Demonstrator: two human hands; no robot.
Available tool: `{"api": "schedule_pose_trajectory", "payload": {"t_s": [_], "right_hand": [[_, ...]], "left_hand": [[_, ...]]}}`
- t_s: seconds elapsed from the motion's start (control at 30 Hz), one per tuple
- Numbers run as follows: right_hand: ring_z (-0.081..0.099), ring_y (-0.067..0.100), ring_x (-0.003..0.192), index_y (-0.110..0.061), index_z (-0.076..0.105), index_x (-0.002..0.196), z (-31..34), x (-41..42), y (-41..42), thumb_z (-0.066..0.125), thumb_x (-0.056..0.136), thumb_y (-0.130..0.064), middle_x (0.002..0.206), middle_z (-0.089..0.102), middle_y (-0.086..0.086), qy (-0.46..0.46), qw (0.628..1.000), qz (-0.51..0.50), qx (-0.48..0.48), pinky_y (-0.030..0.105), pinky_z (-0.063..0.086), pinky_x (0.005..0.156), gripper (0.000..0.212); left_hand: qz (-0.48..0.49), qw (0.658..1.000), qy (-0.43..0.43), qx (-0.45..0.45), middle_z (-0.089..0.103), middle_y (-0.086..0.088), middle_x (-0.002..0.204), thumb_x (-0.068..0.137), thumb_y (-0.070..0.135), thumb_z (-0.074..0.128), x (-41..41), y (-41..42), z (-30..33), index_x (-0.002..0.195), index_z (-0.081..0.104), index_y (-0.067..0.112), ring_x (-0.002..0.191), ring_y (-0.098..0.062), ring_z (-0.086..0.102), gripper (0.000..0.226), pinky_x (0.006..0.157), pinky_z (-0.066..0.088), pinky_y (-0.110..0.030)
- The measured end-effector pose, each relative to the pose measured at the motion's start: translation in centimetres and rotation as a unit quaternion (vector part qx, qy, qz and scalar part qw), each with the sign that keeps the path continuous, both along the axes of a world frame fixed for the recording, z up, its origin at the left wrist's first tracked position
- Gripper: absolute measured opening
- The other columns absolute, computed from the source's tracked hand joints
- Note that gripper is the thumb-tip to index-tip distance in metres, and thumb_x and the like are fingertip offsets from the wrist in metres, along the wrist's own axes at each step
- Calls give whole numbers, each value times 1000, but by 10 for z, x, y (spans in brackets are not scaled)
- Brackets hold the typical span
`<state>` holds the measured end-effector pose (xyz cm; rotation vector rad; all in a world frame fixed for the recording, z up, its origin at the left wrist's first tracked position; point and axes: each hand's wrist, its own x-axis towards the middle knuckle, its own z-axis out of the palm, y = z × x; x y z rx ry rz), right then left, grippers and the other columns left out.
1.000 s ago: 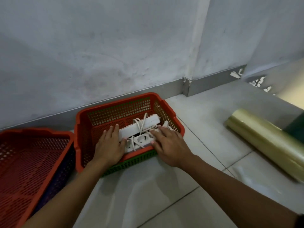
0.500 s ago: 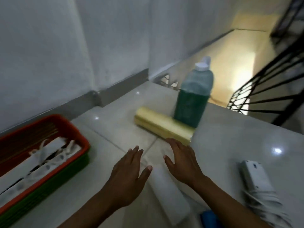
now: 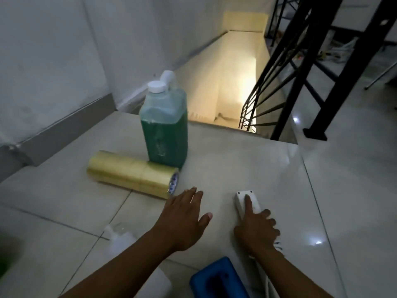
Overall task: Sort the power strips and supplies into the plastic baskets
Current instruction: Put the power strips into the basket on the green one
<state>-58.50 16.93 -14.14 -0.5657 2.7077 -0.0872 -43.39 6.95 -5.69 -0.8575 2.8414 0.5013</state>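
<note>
A white power strip (image 3: 241, 197) lies on the tiled floor at the lower right, its wound cord (image 3: 278, 246) partly hidden under my wrist. My right hand (image 3: 256, 230) rests on the strip, index finger stretched along its top and the other fingers curled over its side. My left hand (image 3: 184, 218) hovers just left of it, open, fingers spread, holding nothing. A stack of yellowish tape rolls (image 3: 131, 175) lies on its side beyond my left hand. No basket shows clearly in this view.
A jug of green liquid (image 3: 164, 127) with a white cap stands behind the tape. A blue object (image 3: 217, 278) sits at the bottom edge, a white plastic item (image 3: 122, 235) under my left forearm. The floor ends at an open stairwell (image 3: 236, 82) with a black railing (image 3: 300, 72).
The view swung right, away from the red basket holding power strips. Both hands left the basket; my right hand has come down onto the white power strip on the floor.
</note>
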Motion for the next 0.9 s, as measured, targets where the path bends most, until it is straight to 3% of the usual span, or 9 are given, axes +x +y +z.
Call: {"api": "schedule_pose_trajectory", "payload": {"t_s": [0.2,0.43,0.57,0.63,0.73,0.77,0.83,0.9], "right_hand": [[38,32,123,-44,9,147,3,3,-6,53,88,-19,140,35,11,56,993,102,-27,44,38,95,78],[37,34,121,-46,11,146,11,24,-26,55,85,-16,142,33,12,87,955,261,-112,45,30,100,81],[41,37,119,-46,23,143,34,43,-47,59,83,-13,139,40,15,118,891,389,-200,50,30,102,77],[47,39,114,-44,29,140,48,60,-57,62,81,-11,133,48,17,148,847,453,-234,54,36,98,75],[52,39,108,-39,37,132,69,89,-70,63,75,-7,125,55,18,166,794,513,-282,54,42,91,71],[51,39,109,-36,40,130,76,97,-73,62,74,-6,125,54,18,168,779,529,-293,55,41,92,68],[50,40,113,-33,47,129,91,118,-79,57,75,-7,128,54,18,165,750,561,-311,55,40,95,60],[51,39,114,-30,51,129,100,139,-84,53,75,-8,128,55,19,171,718,594,-322,54,41,95,58]], "left_hand": [[47,997,-12,53,12,-1,160,97,48,31,8,1,-22,151,10,18,146,-17,18,65,117,20,-32],[70,996,20,43,17,3,158,92,39,52,27,-9,-12,150,9,22,139,-15,33,74,112,32,-31],[82,995,37,-52,2,-1,161,86,42,61,40,-23,-5,151,-3,18,144,-17,25,94,114,30,-31],[82,990,42,-104,1,-4,161,77,44,70,57,-29,0,151,0,14,146,-21,21,106,114,31,-37],[59,975,74,-203,38,-15,150,44,46,90,91,-39,6,143,32,7,133,-32,46,121,93,48,-49],[57,968,85,-230,45,-16,145,39,47,91,101,-42,9,139,37,7,131,-32,46,120,91,48,-50],[60,955,99,-273,53,-16,139,41,48,89,126,-42,16,133,41,9,130,-29,38,110,98,36,-47],[72,943,104,-308,63,-15,127,45,47,87,152,-42,25,126,46,10,121,-27,42,98,96,30,-42]]}}
